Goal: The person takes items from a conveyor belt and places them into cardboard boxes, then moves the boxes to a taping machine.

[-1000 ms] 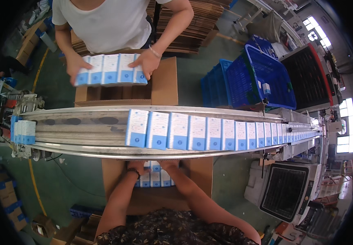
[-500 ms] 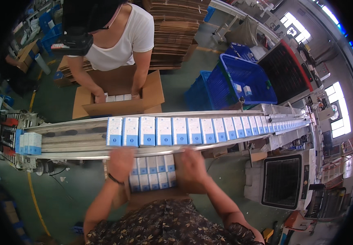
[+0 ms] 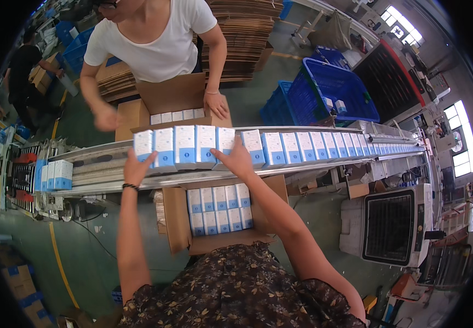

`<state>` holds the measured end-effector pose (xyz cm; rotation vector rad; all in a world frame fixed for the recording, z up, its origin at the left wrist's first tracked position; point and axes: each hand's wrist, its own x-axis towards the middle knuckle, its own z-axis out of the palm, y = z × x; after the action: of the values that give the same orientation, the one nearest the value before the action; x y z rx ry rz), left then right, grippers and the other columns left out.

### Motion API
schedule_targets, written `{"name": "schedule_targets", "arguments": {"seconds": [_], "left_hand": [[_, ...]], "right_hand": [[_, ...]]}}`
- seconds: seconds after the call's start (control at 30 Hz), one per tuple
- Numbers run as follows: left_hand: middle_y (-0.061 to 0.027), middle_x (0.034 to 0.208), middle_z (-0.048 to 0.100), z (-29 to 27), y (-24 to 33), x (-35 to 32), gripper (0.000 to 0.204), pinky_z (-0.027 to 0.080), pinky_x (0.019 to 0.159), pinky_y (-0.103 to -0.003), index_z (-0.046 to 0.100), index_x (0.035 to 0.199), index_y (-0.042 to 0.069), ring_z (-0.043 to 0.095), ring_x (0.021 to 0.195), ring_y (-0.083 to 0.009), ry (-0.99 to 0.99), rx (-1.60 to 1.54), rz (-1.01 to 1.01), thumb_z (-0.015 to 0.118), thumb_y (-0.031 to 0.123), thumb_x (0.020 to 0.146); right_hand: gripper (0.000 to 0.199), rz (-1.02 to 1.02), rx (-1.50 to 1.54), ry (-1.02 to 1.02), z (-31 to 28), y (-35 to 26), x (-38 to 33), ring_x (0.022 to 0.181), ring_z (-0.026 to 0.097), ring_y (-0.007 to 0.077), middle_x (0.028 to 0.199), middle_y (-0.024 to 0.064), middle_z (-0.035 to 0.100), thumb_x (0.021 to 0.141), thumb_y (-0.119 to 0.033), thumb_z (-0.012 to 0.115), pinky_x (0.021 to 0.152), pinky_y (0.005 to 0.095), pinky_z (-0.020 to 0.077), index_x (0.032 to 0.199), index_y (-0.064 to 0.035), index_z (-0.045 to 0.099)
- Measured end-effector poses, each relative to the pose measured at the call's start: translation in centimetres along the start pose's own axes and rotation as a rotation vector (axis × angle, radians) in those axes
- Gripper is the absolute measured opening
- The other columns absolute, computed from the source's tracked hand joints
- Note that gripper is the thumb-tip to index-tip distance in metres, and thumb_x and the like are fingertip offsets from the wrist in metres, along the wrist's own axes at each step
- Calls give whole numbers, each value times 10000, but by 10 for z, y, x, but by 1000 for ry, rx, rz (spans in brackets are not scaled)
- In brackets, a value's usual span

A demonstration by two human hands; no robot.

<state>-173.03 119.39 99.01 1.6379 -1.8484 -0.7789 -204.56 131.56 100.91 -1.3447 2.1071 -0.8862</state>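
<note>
A row of several white-and-blue small boxes (image 3: 184,146) stands on the metal conveyor (image 3: 105,167). My left hand (image 3: 137,169) presses against the row's left end. My right hand (image 3: 236,158) presses against its right end, so the row is squeezed between both hands. Below the conveyor an open cardboard carton (image 3: 176,224) holds two rows of the same boxes (image 3: 218,209).
More boxes (image 3: 324,145) line the conveyor to the right, and a few (image 3: 53,175) stand at its left end. Across the belt a person in a white shirt (image 3: 160,44) works over another carton (image 3: 173,98). Blue crates (image 3: 335,87) stand behind; a grilled machine (image 3: 389,227) sits lower right.
My hands have come up from the carton below the belt and now clamp a row of boxes on the conveyor. The person opposite has straightened up.
</note>
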Motion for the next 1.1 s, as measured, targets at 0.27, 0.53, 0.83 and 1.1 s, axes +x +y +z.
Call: {"name": "schedule_targets", "arguments": {"seconds": [0.27, 0.53, 0.83, 1.1], "left_hand": [[-219, 1113, 632, -155, 171, -147, 843, 509, 860, -400, 436, 1327, -19, 647, 1002, -336, 64, 135, 419, 799, 439, 720], [-330, 1234, 524, 70, -37, -247, 735, 461, 949, -463, 321, 1352, -103, 565, 1104, -422, -843, 84, 184, 620, 394, 901], [-184, 1342, 559, 225, -76, -208, 632, 422, 1016, -452, 626, 1223, 15, 536, 1220, -344, -1735, 909, 159, 406, 541, 950], [-182, 1114, 653, 190, 35, -193, 378, 488, 895, -459, 602, 1211, 32, 612, 1020, -367, -1075, 245, 416, 556, 284, 932]], "right_hand": [[839, -144, 463, 117, -72, -8, -129, 1150, 547, 293, 1261, 227, 511, 764, -199, 778, 966, 384, 444, 1409, 46, 301], [582, 67, -382, -696, 4, 235, -240, 1003, 634, 408, 1096, 254, 651, 914, -471, 559, 877, 472, 489, 1302, -38, 542], [424, -173, -541, -1071, 104, 278, -175, 957, 645, 402, 986, 246, 674, 875, -358, 586, 837, 469, 514, 1108, -8, 647], [455, -136, 77, -664, -51, 175, -138, 1077, 618, 344, 1165, 195, 641, 958, -368, 550, 922, 381, 486, 1257, -27, 581]]}}
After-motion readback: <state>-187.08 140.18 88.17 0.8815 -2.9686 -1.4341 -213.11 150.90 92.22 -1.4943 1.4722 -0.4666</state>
